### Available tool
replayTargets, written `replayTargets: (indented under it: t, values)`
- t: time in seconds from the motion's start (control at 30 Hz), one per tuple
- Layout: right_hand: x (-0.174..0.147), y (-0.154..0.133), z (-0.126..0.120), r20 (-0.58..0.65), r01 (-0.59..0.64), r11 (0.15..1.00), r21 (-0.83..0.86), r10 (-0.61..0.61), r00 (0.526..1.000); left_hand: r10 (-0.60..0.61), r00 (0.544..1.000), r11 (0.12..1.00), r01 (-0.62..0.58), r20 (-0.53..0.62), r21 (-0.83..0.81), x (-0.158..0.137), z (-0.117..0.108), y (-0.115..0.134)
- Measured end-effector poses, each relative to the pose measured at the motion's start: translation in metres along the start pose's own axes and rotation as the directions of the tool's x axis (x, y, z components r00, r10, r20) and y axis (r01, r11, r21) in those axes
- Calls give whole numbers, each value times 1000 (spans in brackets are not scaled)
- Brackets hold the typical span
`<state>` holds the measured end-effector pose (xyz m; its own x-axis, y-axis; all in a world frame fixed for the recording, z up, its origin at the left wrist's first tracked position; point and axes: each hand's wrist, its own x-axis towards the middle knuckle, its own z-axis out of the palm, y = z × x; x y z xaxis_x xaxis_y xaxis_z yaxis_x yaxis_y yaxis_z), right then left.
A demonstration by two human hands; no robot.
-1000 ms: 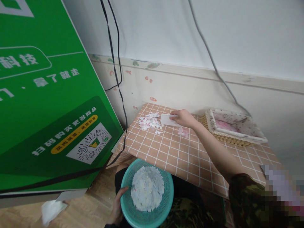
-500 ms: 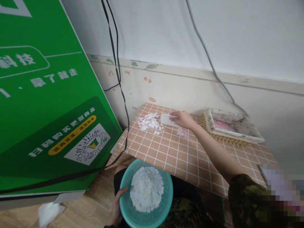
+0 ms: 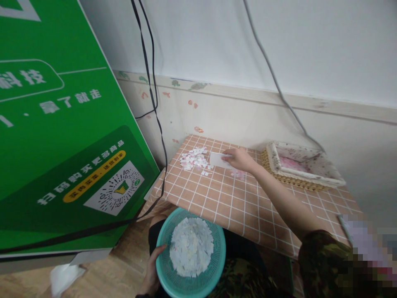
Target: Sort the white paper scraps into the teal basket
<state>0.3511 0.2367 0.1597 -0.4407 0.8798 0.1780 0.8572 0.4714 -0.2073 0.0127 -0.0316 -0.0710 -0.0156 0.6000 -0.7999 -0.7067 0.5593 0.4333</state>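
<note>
My right hand (image 3: 240, 159) grips a flat white card (image 3: 219, 160) by its right end, low over the table. Left of the card lies a loose heap of small white and pinkish paper pieces (image 3: 194, 158). A few pink bits (image 3: 237, 174) lie on the cloth just below the hand. With my left hand (image 3: 152, 267) I hold the left rim of a teal plastic basket (image 3: 221, 265) on my lap; the fingers are partly hidden behind the rim. Inside the basket is a mound of small white paper pieces (image 3: 191, 246).
A brown checked cloth covers the table (image 3: 229, 207). A lined wicker basket (image 3: 288, 182) with pink contents stands by the wall at right. A large green panel (image 3: 68, 124) fills the left, with a black strap (image 3: 163, 157) hanging before it. A white bag (image 3: 63, 277) lies on the floor.
The card has shifted slightly down and its flat face shows a little differently. My left hand and the teal basket have stayed in place.
</note>
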Motion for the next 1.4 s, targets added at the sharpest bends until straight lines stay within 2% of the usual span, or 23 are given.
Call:
replayTargets:
  t: [0.1,0.23,0.4,0.5,0.7,0.87,1.03,1.3,1.4]
  values:
    - [-9,2,-2,-35,14,999,47,-13,999,3,1000,1000,-3,1,-6,0,-1,0]
    - [-26,1,2,-127,-54,997,45,60,990,12,1000,1000,-12,3,-20,1,-2,-1]
    - [-53,-12,18,-129,-183,983,-33,177,976,22,1000,1000,-22,-4,-6,3,-3,-2]
    - [-60,-17,28,-142,-198,980,-35,191,971,25,1000,1000,-25,-7,-6,6,-6,-2]
    - [-48,-19,34,-200,-185,983,14,184,962,4,1000,1000,-4,25,-24,7,-7,-3]
    - [-35,-15,26,-110,-107,993,-53,101,989,3,1000,1000,-3,29,-6,4,-5,-2]
    - [-34,-7,16,-103,-145,978,-153,130,986,36,999,999,-36,-21,10,5,-5,-1]
    - [-40,-19,22,-73,-106,988,-116,98,993,29,1000,1000,-29,1,-4,8,-8,-3]
    - [-40,-17,23,-70,-127,980,-152,118,991,35,999,999,-35,11,0,6,-7,-2]
